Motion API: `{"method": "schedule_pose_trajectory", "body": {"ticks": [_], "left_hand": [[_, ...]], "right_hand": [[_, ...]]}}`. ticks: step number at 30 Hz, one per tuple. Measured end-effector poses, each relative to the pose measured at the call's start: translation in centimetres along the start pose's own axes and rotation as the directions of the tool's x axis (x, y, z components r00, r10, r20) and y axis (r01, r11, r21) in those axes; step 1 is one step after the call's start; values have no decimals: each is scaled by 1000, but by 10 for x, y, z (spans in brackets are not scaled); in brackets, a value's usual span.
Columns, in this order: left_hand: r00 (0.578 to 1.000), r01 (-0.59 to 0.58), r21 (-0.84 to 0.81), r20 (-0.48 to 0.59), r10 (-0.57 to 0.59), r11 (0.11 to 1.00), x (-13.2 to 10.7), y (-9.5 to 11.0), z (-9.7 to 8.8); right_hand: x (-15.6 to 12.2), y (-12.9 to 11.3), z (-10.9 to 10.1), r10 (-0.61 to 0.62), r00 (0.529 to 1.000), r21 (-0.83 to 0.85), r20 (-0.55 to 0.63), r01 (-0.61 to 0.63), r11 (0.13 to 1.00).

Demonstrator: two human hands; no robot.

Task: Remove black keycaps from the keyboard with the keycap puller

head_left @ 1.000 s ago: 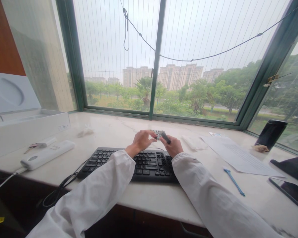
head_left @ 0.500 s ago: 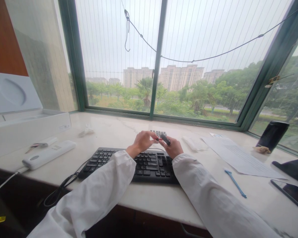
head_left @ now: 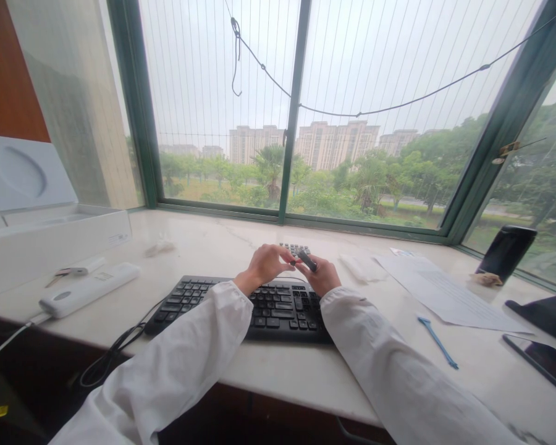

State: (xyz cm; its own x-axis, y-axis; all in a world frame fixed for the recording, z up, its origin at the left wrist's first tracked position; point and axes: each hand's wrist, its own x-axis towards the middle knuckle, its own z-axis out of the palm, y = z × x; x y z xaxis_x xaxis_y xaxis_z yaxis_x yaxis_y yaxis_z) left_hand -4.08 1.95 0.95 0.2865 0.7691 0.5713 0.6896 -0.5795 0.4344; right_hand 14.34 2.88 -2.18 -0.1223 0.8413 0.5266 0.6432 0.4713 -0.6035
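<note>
Both of my hands hover just above the far edge of a black keyboard [head_left: 241, 306] on the marble sill. My right hand [head_left: 323, 275] is closed around a small black stick-shaped object [head_left: 307, 261], maybe a pen or a brush. My left hand [head_left: 265, 264] pinches its near end with thumb and fingertips. Just behind the hands lies a small grey thing with buttons [head_left: 296, 248], like a calculator, partly hidden.
A white open box [head_left: 50, 238] and a white power strip [head_left: 90, 289] sit at the left. Paper sheets [head_left: 449, 290], a blue tool [head_left: 438, 341], a dark phone [head_left: 540, 358] and a leaning black device [head_left: 505, 252] lie at the right. The keyboard cable [head_left: 115, 343] hangs off the front edge.
Hardly anything differs; the hands stay together on the black stick, with only a slight shift of the fingers and of the view.
</note>
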Motion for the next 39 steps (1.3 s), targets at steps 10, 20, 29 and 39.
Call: {"method": "schedule_pose_trajectory", "body": {"ticks": [10,20,29,39], "left_hand": [[1000,16,9,-15,-16,1000,-1,0,0],[1000,27,9,-1,-27,1000,-2,1,0],[999,35,28,10,-35,999,-1,0,1],[1000,10,43,12,-11,999,0,-1,2]], "right_hand": [[1,0,0,24,1000,-72,8,-23,997],[2,7,3,31,998,-164,52,-23,986],[1,1,0,32,996,-177,82,-17,984],[0,-3,0,47,994,-180,101,-28,983]]}}
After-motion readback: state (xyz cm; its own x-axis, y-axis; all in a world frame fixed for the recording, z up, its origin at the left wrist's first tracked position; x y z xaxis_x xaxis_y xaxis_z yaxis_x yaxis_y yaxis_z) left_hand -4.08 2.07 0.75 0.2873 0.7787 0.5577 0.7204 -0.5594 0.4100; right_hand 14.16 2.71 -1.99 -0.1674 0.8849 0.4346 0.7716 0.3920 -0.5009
